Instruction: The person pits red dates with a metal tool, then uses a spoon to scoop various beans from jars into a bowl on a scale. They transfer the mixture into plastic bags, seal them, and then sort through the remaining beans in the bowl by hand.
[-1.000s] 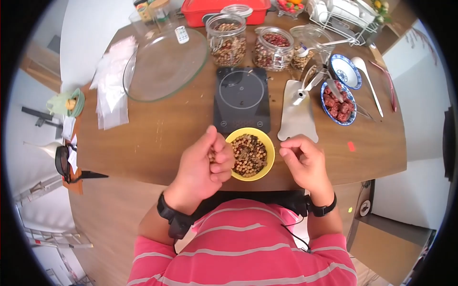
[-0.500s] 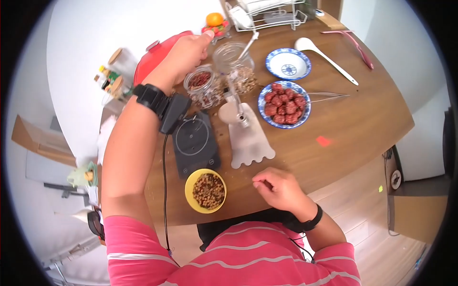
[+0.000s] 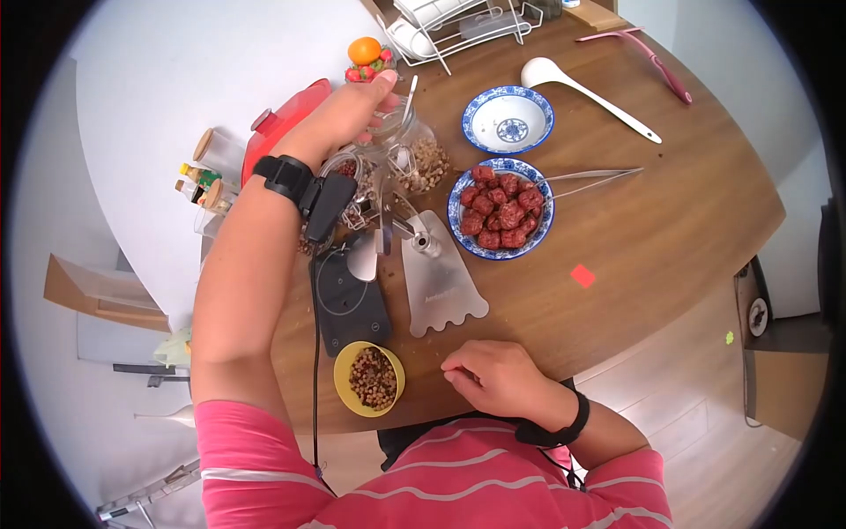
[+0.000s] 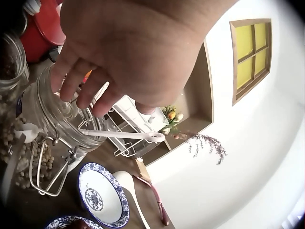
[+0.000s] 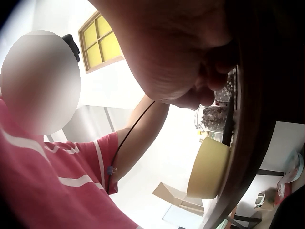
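My left hand (image 3: 352, 119) reaches far across the table, over a clip-top glass jar (image 3: 427, 159) of pale beans. In the left wrist view its fingers (image 4: 74, 81) hang apart, tips right at the jar's mouth, with nothing seen between them. A white spoon handle (image 4: 121, 135) sticks out of this jar. My right hand (image 3: 498, 379) stays near the front edge, fingers loosely curled and holding nothing visible. Left of it stands a yellow bowl (image 3: 342, 395) of mixed beans. Another jar (image 3: 357, 212), with red beans, is partly hidden by the left wrist.
A black flat pad (image 3: 357, 309) and a scalloped metal plate (image 3: 445, 300) lie behind the yellow bowl. Dark red dates (image 3: 502, 212) fill a blue-patterned bowl with tweezers (image 3: 599, 176). Beyond are another patterned bowl (image 3: 507, 119), a white ladle (image 3: 599, 101) and a dish rack (image 3: 467, 35).
My left hand has gone from beside the yellow bowl, where it was curled round beans, out to the pale-bean jar, and its fingers have loosened. The head view has turned right.
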Motion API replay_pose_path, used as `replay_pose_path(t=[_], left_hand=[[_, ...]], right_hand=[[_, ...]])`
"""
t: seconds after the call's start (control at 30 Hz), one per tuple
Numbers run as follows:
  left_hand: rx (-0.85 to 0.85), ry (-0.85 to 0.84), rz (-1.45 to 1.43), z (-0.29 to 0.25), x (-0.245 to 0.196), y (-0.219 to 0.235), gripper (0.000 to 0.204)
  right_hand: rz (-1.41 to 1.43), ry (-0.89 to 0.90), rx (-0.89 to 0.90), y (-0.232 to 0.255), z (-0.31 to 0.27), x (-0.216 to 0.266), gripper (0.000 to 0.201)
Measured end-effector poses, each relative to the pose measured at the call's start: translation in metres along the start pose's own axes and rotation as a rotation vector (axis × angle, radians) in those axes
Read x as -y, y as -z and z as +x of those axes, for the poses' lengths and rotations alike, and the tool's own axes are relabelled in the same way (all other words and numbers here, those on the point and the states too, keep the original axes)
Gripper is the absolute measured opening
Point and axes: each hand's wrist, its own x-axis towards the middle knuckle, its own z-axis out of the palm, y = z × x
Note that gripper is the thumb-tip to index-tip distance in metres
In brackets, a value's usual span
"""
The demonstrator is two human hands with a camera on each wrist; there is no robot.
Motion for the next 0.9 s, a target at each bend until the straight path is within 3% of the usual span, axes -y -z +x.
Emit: replay_pose_path(t=[0.23, 0.3, 0.4, 0.53, 0.6, 0.63, 0.7, 0.8, 0.9], left_hand=[[0.114, -0.048, -0.019, 0.011, 0.011, -0.005, 0.052], [0.018, -0.090, -0.010, 0.007, 0.012, -0.011, 0.037], [0.033, -0.169, 0.024, 0.008, 0.015, -0.010, 0.030], [0.035, -0.213, 0.134, 0.003, 0.018, 0.001, 0.030], [-0.138, -0.304, 0.088, -0.004, 0.023, 0.006, 0.028], [-0.145, -0.289, 0.078, -0.012, 0.027, 0.007, 0.028], [-0.248, -0.378, -0.310, -0.040, 0.042, 0.009, 0.025], [-0.370, -0.334, -0.552, -0.120, 0.065, -0.001, 0.026], [-0.455, -0.154, -0.627, -0.214, 0.114, -0.027, 0.024]], right_hand=[[-0.010, -0.009, -0.002, -0.002, -0.001, -0.002, 0.008], [0.022, 0.052, -0.077, -0.006, 0.000, -0.005, 0.008], [-0.002, -0.008, -0.005, -0.001, 0.000, 0.001, 0.009], [-0.002, -0.034, 0.009, 0.000, 0.001, 0.003, 0.009], [-0.013, -0.035, -0.006, 0.000, 0.002, 0.005, 0.009], [-0.012, -0.036, 0.013, 0.001, 0.002, 0.005, 0.009], [0.001, -0.027, -0.051, -0.002, 0.003, 0.006, 0.009], [0.011, -0.050, -0.067, -0.007, 0.003, 0.006, 0.010], [-0.039, -0.129, -0.019, -0.010, 0.003, 0.008, 0.010]])
